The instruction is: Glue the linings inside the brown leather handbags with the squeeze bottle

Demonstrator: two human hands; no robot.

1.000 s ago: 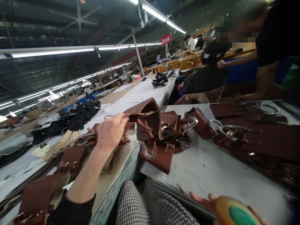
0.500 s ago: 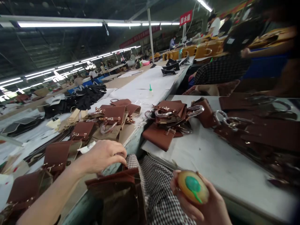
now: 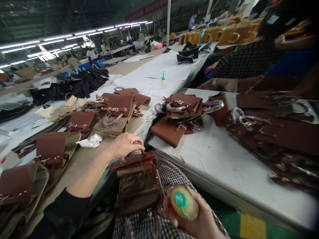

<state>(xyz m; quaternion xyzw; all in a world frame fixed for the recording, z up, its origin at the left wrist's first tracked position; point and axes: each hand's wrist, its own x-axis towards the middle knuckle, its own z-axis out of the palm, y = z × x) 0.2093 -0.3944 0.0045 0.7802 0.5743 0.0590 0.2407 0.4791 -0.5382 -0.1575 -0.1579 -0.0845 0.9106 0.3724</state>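
In the head-camera view, a worker's left hand [image 3: 127,146] pinches the top edge of a brown bag [image 3: 139,186] that sits across a checked lap [image 3: 174,172], between two worktops. The right hand [image 3: 201,220] wraps around a rounded, yellowish bottle [image 3: 185,205] with a green nozzle, just beside the bag's lower side.

The bag looks light, its brown outer panels fairly stiff, its olive-brown inside softer and creased, likely to sag if gripped there. The firm upper edge appears the surest hold; smooth panels may slip or mark under a loose grip. The bottle, apparently squeezable, seems best cupped around its belly with little pressure.

More brown bags line the left side, while a stack of bags [image 3: 185,103] with clear-wrapped handles rests on the right-hand tabletop [image 3: 219,159].
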